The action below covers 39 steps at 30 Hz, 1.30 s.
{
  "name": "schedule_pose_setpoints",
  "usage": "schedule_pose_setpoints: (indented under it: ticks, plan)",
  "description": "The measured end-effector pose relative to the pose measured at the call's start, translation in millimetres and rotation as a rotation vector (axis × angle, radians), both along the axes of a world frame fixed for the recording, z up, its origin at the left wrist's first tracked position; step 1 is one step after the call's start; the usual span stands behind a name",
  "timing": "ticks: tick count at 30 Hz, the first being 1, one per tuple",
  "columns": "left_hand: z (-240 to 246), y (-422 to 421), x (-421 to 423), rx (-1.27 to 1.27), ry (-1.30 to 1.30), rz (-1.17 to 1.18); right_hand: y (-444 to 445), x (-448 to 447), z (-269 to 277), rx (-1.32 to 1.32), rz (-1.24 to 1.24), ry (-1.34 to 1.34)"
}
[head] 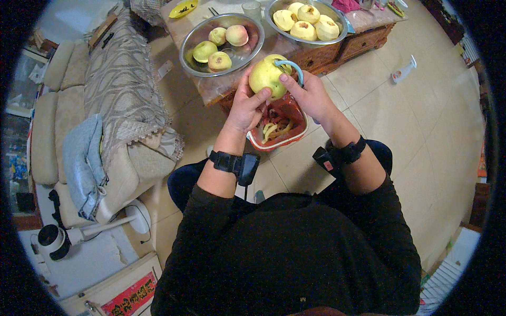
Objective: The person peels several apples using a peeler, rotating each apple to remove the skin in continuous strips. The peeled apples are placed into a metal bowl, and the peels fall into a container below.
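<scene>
My left hand [251, 100] holds a yellow-green apple or pear [263, 77] from its left side and below. In my right hand [306, 89] is a peeler with a light blue curved handle [294, 67], its head against the top of the fruit. Below both hands stands a red bin [302, 130] with fruit peelings [276, 130] in it. A steel bowl [257, 47] at the table's edge holds several unpeeled-looking fruits [204, 51]. Another steel bowl [292, 38], to its right, holds several peeled pale fruits [303, 31].
The table [205, 85] has a marble-like top and carved wooden drawers. On it are a yellow dish [183, 8], a glass [252, 11] and a pink cloth [346, 4]. A covered sofa [130, 166] stands left; a spray bottle [403, 71] lies on the tiled floor at right.
</scene>
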<state>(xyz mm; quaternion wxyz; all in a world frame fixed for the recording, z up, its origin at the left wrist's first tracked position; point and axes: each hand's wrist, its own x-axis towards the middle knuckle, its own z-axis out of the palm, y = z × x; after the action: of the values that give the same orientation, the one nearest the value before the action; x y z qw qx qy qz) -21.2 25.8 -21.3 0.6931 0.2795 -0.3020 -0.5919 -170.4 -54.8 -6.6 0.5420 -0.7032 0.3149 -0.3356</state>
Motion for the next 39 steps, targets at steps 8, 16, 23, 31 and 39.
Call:
schedule_pose_setpoints:
  ticks: [8,16,23,31,39]
  plan:
    - [-4,-1,-11,-0.015,-0.144,0.120,6,0,4,-0.184,-0.073,0.034]
    - [-3,-3,-9,-0.003,-0.366,0.127,4,-3,-2,-0.090,-0.060,0.105]
    - [-1,0,-2,-0.057,0.018,-0.044,-1,-5,2,-0.110,-0.037,0.002]
    - [1,-1,-6,-0.026,-0.049,-0.011,3,-3,6,-0.133,-0.056,0.107]
    - [3,-2,1,-0.059,0.184,-0.116,-3,-15,32,0.334,0.033,0.226]
